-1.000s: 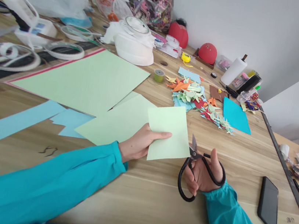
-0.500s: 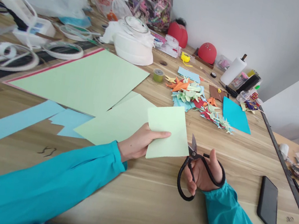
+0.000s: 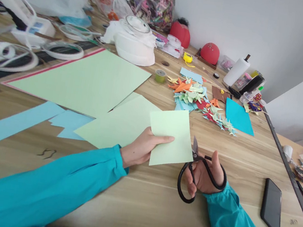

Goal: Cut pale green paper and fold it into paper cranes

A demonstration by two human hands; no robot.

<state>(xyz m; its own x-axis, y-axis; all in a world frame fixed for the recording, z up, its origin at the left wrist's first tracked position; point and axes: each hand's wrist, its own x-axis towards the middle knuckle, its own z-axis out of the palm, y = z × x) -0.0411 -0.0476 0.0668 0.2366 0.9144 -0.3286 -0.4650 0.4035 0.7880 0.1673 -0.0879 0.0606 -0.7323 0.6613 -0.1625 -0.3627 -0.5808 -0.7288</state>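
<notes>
Left hand [image 3: 142,146] grips the small green paper [image 3: 170,152], thumb flat on top, other fingers hidden underneath. Paper sits mid-table in front of the person, tilted a bit, its left side overlapping the loose green sheet [image 3: 127,121] in view. Right hand [image 3: 204,179] holds the scissors [image 3: 196,157], palm turned up, thumb and fingers through the black loops. Loops stand spread; one blade shows, just beside the paper's right edge. Second blade hidden, so can't tell whether it's under the paper. Lower right corner is right by the pivot; contact unclear.

For a clean cut, I'd keep the left thumb well back from the blade line and press only enough that the paper doesn't slip or buckle. Line the blades up with the edge first, work deep near the pivot, close smoothly, and feed with the left hand rather than twisting the wrist. Main risk: a skewed edge if the paper sags. Keep blades off the folded paper pile [image 3: 194,97] beyond. Phone [image 3: 272,207] at right is well apart.
</notes>
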